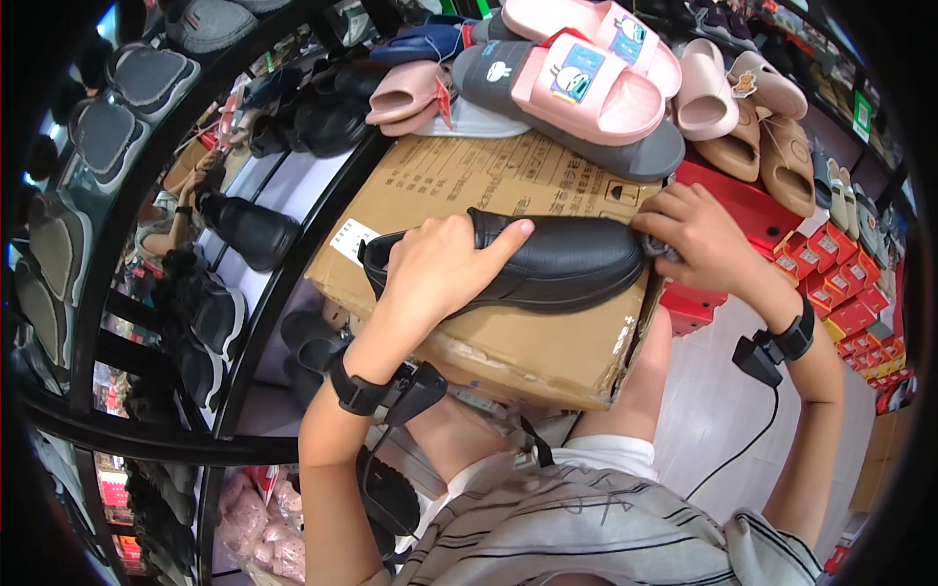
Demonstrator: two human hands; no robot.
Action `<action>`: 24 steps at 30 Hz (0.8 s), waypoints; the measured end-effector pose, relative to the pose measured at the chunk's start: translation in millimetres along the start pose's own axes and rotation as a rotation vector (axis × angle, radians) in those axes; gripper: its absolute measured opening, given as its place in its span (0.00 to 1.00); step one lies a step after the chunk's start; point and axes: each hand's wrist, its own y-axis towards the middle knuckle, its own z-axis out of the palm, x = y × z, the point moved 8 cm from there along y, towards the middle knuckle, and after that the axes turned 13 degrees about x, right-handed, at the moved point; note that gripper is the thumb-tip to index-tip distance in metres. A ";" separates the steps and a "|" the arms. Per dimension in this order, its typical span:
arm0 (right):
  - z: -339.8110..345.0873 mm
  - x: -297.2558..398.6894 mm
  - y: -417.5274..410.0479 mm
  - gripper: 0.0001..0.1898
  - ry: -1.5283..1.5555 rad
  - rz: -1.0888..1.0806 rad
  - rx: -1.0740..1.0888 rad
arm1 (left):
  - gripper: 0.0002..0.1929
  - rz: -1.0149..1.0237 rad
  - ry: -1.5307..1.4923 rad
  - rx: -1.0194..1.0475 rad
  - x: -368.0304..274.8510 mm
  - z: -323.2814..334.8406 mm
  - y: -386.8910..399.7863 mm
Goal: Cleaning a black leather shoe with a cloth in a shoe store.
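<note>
A black leather slip-on shoe (564,253) lies across a brown cardboard box (469,168), its toe pointing right. My left hand (443,267) grips the shoe around its opening, with the thumb laid along the upper and the other fingers hidden. At the toe, my right hand (681,231) pinches a small dark grey fuzzy cloth or pad (662,249), which is close against the toe's tip. Whether the pad touches the leather is hard to tell. The box bears printed writing and a white label (354,242).
Pink slides (586,88) and grey slides (615,150) are piled at the box's far edge. Tan slippers (788,165) sit on red shoe boxes (733,194) to the right. A black-framed shelf (242,351) with a mirror and black shoes (249,231) borders the left side.
</note>
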 end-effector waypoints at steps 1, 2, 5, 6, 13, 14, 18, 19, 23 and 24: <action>1.3 -0.5 -1.1 0.23 0.005 -0.011 -0.002 | 0.33 -0.012 -0.049 -0.026 0.0 0.4 3.1; 1.9 1.0 -2.9 0.23 0.018 -0.039 0.003 | 0.32 0.081 -0.095 -0.123 -4.4 -3.3 -2.5; -1.0 2.4 -1.6 0.21 0.043 -0.056 0.008 | 0.29 0.059 -0.189 -0.017 2.7 3.1 -0.2; -2.9 3.1 -2.1 0.21 0.041 -0.057 0.007 | 0.26 0.105 -0.160 -0.090 -0.5 -1.0 -2.1; -12.7 6.9 2.6 0.22 0.203 -0.053 -0.036 | 0.20 0.508 -0.334 -0.217 -9.4 -29.0 -18.8; -14.7 8.3 3.8 0.23 0.206 -0.046 -0.051 | 0.20 0.578 -0.383 -0.268 -10.1 -30.1 -28.2; -26.1 12.5 13.2 0.24 0.250 -0.045 -0.149 | 0.24 0.759 -0.216 -0.378 8.9 -14.2 -39.0; -29.5 12.3 17.5 0.25 0.317 -0.043 -0.167 | 0.24 0.759 -0.220 -0.377 16.8 -7.5 -38.3; -37.5 25.0 40.2 0.26 0.520 -0.082 -0.198 | 0.25 0.708 -0.389 -0.260 46.2 13.8 -40.2; -37.6 31.3 48.0 0.26 0.533 -0.100 -0.179 | 0.24 0.704 -0.441 -0.234 50.6 14.0 -42.0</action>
